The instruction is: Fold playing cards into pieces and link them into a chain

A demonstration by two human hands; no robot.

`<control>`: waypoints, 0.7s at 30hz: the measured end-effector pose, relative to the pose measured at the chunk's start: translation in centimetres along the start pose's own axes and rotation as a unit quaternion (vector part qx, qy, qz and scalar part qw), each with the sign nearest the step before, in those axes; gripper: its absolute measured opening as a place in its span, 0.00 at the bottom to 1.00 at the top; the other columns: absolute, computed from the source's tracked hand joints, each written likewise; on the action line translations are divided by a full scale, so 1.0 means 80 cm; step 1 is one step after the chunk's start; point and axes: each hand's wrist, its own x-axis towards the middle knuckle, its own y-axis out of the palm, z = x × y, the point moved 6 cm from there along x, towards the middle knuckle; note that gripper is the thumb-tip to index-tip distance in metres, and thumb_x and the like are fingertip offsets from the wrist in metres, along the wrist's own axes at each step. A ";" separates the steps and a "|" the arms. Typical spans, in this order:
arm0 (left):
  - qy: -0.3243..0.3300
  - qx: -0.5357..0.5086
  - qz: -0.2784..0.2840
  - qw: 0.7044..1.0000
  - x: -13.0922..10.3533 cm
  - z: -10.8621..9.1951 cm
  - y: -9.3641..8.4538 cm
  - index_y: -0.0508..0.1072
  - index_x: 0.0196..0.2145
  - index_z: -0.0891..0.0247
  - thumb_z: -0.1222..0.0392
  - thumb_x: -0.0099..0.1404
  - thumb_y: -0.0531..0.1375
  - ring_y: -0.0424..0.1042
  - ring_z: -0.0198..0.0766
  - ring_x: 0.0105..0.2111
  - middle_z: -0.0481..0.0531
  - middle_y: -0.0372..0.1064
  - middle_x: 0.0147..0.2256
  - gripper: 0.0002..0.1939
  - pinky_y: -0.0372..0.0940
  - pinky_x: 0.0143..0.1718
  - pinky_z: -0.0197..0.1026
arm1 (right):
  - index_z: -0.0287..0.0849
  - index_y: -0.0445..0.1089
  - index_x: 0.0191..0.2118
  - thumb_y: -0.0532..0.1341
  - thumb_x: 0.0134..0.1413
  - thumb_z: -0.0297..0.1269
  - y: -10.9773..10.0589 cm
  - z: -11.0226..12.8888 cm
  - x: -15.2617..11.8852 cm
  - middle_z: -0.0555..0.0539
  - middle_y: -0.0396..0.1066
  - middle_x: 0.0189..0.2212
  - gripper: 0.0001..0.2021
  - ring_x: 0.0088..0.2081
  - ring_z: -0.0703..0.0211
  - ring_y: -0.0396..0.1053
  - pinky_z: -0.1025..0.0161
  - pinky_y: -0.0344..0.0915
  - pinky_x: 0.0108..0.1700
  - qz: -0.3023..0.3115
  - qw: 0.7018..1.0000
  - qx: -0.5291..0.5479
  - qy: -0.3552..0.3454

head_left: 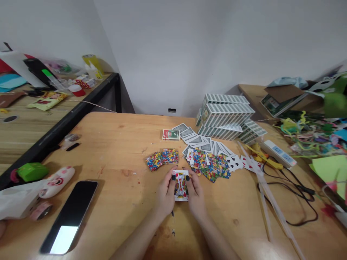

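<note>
Holding king of hearts (180,185) w/ both hands, L fingers (170,182) & R fingers (191,183) pinching opp. sides. Colorful-backed cards (210,164) lie nearby on tabletop (121,209).

We see a dark-screened phone (71,216) at lower left of the frame and a white power strip (278,153) at right, beside black cable (292,191).

Letter K and red hearts on the king card (181,186), black clubs on one face-up card (234,163), red suit signs on the neighbouring card (249,164)
</note>
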 end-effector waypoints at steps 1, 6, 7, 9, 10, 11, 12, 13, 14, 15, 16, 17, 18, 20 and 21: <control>0.002 0.006 -0.003 1.000 0.000 0.000 0.000 0.65 0.51 0.60 0.64 0.62 0.49 0.65 0.39 0.48 0.53 0.65 0.51 0.20 0.60 0.49 0.41 | 0.44 0.66 0.46 0.57 0.50 0.42 0.000 0.000 0.000 0.46 0.68 0.47 0.17 0.45 0.55 0.66 0.60 0.65 0.44 0.001 1.000 -0.003 0.002; 0.005 0.029 -0.005 1.000 0.000 0.001 -0.002 0.65 0.51 0.61 0.64 0.62 0.48 0.65 0.40 0.49 0.53 0.65 0.51 0.20 0.59 0.51 0.42 | 0.45 0.64 0.47 0.56 0.50 0.42 0.001 -0.001 0.001 0.46 0.67 0.47 0.17 0.47 0.54 0.65 0.58 0.64 0.46 0.007 1.000 0.001 0.014; 0.007 0.033 -0.002 0.999 0.000 0.000 -0.002 0.64 0.51 0.61 0.64 0.62 0.48 0.64 0.40 0.50 0.54 0.64 0.51 0.20 0.58 0.51 0.42 | 0.45 0.64 0.46 0.56 0.51 0.42 0.002 0.000 0.001 0.46 0.68 0.45 0.16 0.46 0.55 0.66 0.58 0.64 0.47 0.011 1.000 0.004 0.016; 0.011 0.040 0.006 0.999 0.000 0.000 -0.001 0.64 0.52 0.61 0.64 0.63 0.47 0.64 0.39 0.50 0.54 0.64 0.51 0.20 0.58 0.51 0.43 | 0.45 0.64 0.46 0.56 0.51 0.41 0.003 0.000 0.000 0.47 0.69 0.42 0.16 0.43 0.55 0.68 0.58 0.64 0.46 0.018 1.000 0.008 0.017; 0.012 0.041 0.010 0.999 0.000 -0.001 0.000 0.64 0.52 0.61 0.64 0.63 0.47 0.64 0.39 0.50 0.54 0.64 0.51 0.20 0.58 0.51 0.42 | 0.45 0.64 0.45 0.56 0.51 0.41 0.003 0.001 0.000 0.47 0.70 0.41 0.15 0.41 0.56 0.68 0.58 0.65 0.44 0.020 1.000 0.010 0.015; 0.012 0.040 0.012 0.999 0.000 -0.001 0.000 0.63 0.52 0.61 0.63 0.63 0.47 0.64 0.39 0.50 0.54 0.63 0.52 0.20 0.58 0.51 0.42 | 0.45 0.64 0.45 0.56 0.51 0.41 0.004 0.001 0.000 0.47 0.70 0.40 0.15 0.40 0.56 0.69 0.59 0.66 0.43 0.023 1.000 0.012 0.015; 0.013 0.039 0.014 0.999 0.000 -0.001 0.001 0.63 0.52 0.61 0.63 0.63 0.47 0.64 0.39 0.50 0.54 0.63 0.52 0.20 0.58 0.51 0.42 | 0.45 0.64 0.45 0.56 0.51 0.41 0.004 0.001 0.000 0.47 0.70 0.40 0.14 0.39 0.57 0.69 0.60 0.66 0.42 0.025 0.999 0.014 0.015; 0.013 0.038 0.014 0.999 0.000 -0.001 0.001 0.63 0.52 0.61 0.63 0.63 0.47 0.64 0.39 0.50 0.54 0.63 0.52 0.20 0.58 0.52 0.42 | 0.45 0.63 0.45 0.55 0.52 0.41 0.004 0.001 0.000 0.47 0.70 0.40 0.14 0.38 0.57 0.69 0.60 0.67 0.40 0.029 0.999 0.014 0.016; 0.011 0.038 0.015 0.999 0.000 -0.001 0.001 0.63 0.52 0.61 0.63 0.63 0.47 0.64 0.39 0.50 0.54 0.63 0.52 0.20 0.58 0.51 0.42 | 0.45 0.63 0.45 0.55 0.52 0.41 0.004 0.000 0.000 0.47 0.70 0.40 0.14 0.37 0.57 0.69 0.61 0.67 0.39 0.032 0.999 0.013 0.018; 0.008 0.040 0.015 0.999 0.000 -0.001 0.001 0.63 0.52 0.61 0.63 0.63 0.48 0.64 0.39 0.49 0.54 0.64 0.51 0.20 0.58 0.51 0.41 | 0.44 0.63 0.44 0.55 0.52 0.41 0.004 -0.001 0.001 0.46 0.70 0.40 0.14 0.37 0.57 0.69 0.61 0.67 0.38 0.034 0.999 0.011 0.020; 0.007 0.043 0.016 0.999 0.001 -0.001 0.001 0.63 0.52 0.61 0.63 0.63 0.48 0.65 0.39 0.49 0.53 0.64 0.51 0.20 0.59 0.51 0.41 | 0.44 0.63 0.45 0.55 0.52 0.41 0.004 -0.002 0.001 0.46 0.70 0.40 0.14 0.37 0.57 0.69 0.61 0.67 0.37 0.034 0.999 0.008 0.021; 0.005 0.047 0.016 0.999 0.001 -0.001 0.001 0.64 0.52 0.61 0.63 0.62 0.48 0.65 0.39 0.48 0.53 0.65 0.50 0.20 0.59 0.50 0.41 | 0.44 0.62 0.45 0.55 0.51 0.41 0.003 -0.003 0.002 0.46 0.70 0.40 0.14 0.36 0.57 0.69 0.61 0.67 0.37 0.034 0.999 0.006 0.022; 0.005 0.051 0.016 0.999 0.001 -0.001 0.001 0.64 0.51 0.61 0.63 0.62 0.48 0.65 0.39 0.48 0.53 0.65 0.50 0.19 0.60 0.50 0.41 | 0.44 0.62 0.45 0.55 0.51 0.41 0.002 -0.003 0.002 0.46 0.70 0.40 0.15 0.36 0.57 0.69 0.62 0.67 0.37 0.033 0.999 0.004 0.023; 0.005 0.054 0.013 0.998 0.002 -0.001 0.000 0.65 0.51 0.61 0.63 0.62 0.48 0.66 0.39 0.47 0.53 0.66 0.49 0.19 0.60 0.49 0.41 | 0.44 0.62 0.45 0.55 0.51 0.41 0.001 -0.005 0.003 0.47 0.70 0.39 0.15 0.35 0.58 0.69 0.62 0.67 0.36 0.035 0.999 0.002 0.026; 0.004 0.053 0.013 0.999 0.002 -0.001 0.000 0.65 0.50 0.62 0.63 0.62 0.48 0.66 0.39 0.47 0.53 0.66 0.49 0.19 0.60 0.49 0.41 | 0.44 0.62 0.45 0.55 0.51 0.41 0.001 -0.006 0.003 0.47 0.70 0.39 0.15 0.35 0.58 0.69 0.62 0.67 0.35 0.038 0.999 0.003 0.030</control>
